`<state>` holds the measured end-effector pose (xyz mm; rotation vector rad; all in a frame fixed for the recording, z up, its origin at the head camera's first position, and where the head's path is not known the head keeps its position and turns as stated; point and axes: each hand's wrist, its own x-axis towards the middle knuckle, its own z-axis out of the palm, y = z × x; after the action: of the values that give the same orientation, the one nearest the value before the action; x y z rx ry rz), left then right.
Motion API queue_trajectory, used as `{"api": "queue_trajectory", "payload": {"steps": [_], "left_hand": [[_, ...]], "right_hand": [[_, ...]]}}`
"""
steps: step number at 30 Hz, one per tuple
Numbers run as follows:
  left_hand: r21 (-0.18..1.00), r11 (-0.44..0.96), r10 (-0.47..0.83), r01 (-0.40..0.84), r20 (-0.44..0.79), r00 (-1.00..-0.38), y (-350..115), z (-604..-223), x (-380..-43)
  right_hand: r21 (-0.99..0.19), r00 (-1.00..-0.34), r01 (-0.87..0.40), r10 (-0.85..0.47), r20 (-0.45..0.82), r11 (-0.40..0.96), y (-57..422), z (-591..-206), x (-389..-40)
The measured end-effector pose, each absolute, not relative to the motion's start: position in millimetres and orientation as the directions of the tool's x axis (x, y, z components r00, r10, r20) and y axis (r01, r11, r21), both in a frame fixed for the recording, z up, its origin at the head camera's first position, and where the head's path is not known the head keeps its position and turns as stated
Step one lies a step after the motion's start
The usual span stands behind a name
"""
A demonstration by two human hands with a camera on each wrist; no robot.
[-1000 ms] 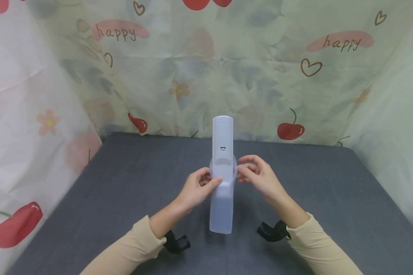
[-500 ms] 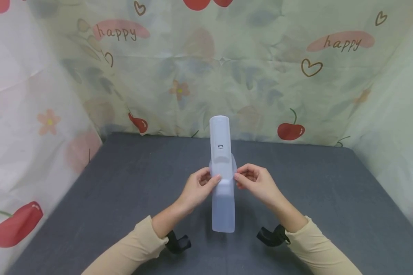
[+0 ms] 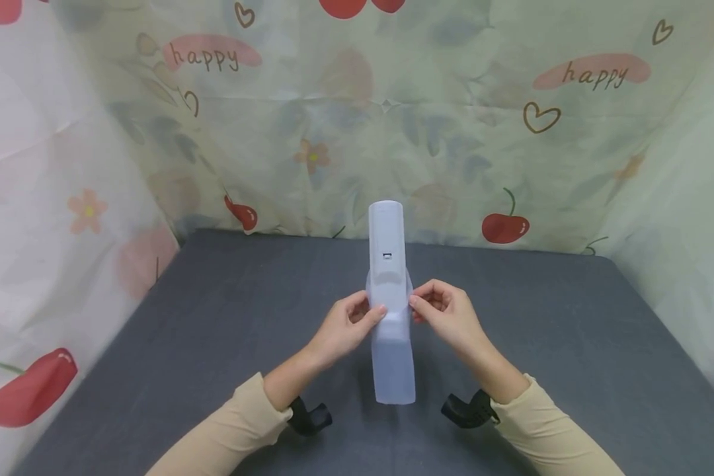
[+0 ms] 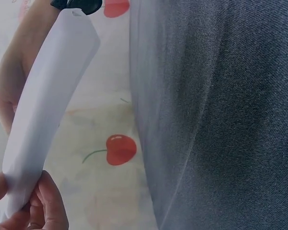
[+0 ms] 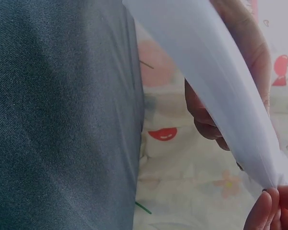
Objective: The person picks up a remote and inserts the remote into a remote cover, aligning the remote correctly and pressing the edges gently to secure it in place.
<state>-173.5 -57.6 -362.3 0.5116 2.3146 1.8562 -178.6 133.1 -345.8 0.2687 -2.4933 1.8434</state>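
A long white plastic device point(image 3: 388, 231) with a small port-like slot stands in front of me in the head view. Its lower part looks more translucent, and a rounded clear rim bulges out behind its middle. My left hand point(image 3: 345, 327) grips the middle from the left, thumb on the near face and fingers behind. On the other side, my right hand point(image 3: 451, 314) pinches the edge of the rounded rim between thumb and fingertips. The left wrist view shows the smooth device point(image 4: 43, 105) side-on, its end between finger and thumb. In the right wrist view, right fingertips point(image 5: 266, 206) pinch its edge.
A dark grey cloth-covered table point(image 3: 262, 284) lies below the hands. Patterned curtains point(image 3: 333, 119) with cherries, hearts and flowers enclose the back and sides. Black wrist mounts point(image 3: 469, 410) hang beneath both cream sleeves.
My right hand has gone from loosely spread fingers at the rim to pinching it. The device has rocked slightly, and its lower end now lies further right. The left hand keeps its grip.
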Motion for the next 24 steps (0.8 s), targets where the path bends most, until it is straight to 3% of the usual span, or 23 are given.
{"api": "queue_trajectory", "payload": {"steps": [7,16,24], "left_hand": [[0.964,0.192,0.365,0.183,0.103,-0.925,-55,-364,-173],[0.957,0.221,0.322,0.19,0.112,-0.94,-54,-370,-173],[0.933,0.271,0.32,0.235,0.143,-0.937,-50,-376,-175]], "right_hand": [[-0.949,-0.985,-0.16,-0.105,0.136,0.271,134,-347,-177],[-0.963,-0.962,-0.111,-0.269,0.042,0.246,142,-346,-183],[-0.951,-0.963,-0.123,-0.266,0.045,0.284,140,-341,-186]]}}
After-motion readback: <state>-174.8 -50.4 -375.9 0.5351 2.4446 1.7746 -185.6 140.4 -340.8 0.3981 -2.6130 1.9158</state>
